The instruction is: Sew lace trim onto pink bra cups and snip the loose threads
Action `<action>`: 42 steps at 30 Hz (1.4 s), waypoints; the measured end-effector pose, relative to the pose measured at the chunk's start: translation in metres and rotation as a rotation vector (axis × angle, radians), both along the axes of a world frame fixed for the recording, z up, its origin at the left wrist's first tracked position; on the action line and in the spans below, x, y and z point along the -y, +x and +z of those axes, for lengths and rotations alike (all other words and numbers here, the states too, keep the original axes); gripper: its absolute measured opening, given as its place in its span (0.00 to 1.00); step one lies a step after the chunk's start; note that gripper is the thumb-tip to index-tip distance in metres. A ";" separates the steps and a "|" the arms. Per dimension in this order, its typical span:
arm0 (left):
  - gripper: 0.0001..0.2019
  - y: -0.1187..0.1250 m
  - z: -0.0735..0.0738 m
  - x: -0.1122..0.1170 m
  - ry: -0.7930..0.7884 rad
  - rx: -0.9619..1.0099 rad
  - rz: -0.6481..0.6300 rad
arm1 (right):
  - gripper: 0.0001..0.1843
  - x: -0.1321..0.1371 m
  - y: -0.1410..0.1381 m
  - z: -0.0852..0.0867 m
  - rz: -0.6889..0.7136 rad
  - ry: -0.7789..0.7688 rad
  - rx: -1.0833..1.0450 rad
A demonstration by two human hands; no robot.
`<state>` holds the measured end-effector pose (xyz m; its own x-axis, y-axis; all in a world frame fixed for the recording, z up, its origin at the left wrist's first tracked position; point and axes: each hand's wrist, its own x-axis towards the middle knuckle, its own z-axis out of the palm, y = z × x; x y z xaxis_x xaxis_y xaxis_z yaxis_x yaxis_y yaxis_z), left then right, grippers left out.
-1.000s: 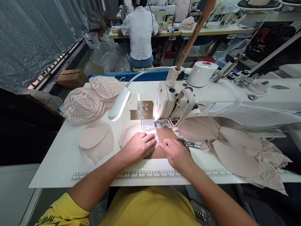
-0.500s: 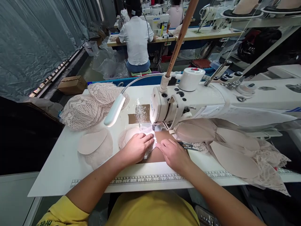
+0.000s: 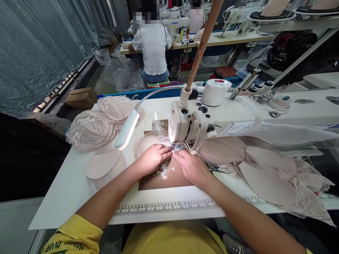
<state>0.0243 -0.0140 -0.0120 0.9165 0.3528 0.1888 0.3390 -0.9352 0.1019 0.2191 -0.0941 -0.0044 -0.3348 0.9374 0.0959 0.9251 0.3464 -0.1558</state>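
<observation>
A beige lace bra cup [image 3: 148, 143] lies under the needle end of a white sewing machine [image 3: 182, 121], partly covered by my fingers. My left hand [image 3: 155, 159] is closed on the lace at the cup's right side, its fingers pressed together just in front of the needle area. Close beside it, my right hand [image 3: 192, 167] pinches the near edge of the same piece with thumb and index finger; the other fingers are curled. Beneath both hands is a shiny brown patch [image 3: 153, 181] on the tabletop. The exact stitching point is hidden by fingers and machine.
Stacked lace cups [image 3: 91, 128] and a single cup piece [image 3: 104, 165] lie at left. Joined cups with lace [image 3: 267, 180] spread at right, near dark scissors [image 3: 212, 167]. A lamp [image 3: 127, 130] hangs over the table; a printed ruler [image 3: 172, 206] runs along its front. A person [image 3: 153, 49] sits ahead.
Both hands have moved slightly forward, closer to the needle, and the lace has gone further under the machine. More of the brown patch shows in front. The view has shifted a little.
</observation>
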 end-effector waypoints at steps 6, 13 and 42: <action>0.18 0.000 -0.004 -0.013 -0.016 0.034 0.029 | 0.24 -0.003 0.000 -0.004 -0.028 0.030 -0.019; 0.18 0.001 -0.004 -0.015 -0.035 0.021 0.091 | 0.23 -0.002 0.004 -0.012 -0.052 0.080 -0.073; 0.17 0.002 0.015 0.029 -0.051 -0.077 0.144 | 0.19 0.000 0.009 -0.010 -0.043 0.056 -0.247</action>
<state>0.0268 -0.0427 0.0031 0.8666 0.4892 0.0984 0.4781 -0.8705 0.1170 0.2278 -0.0945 -0.0141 -0.2551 0.9411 0.2219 0.8754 0.3222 -0.3604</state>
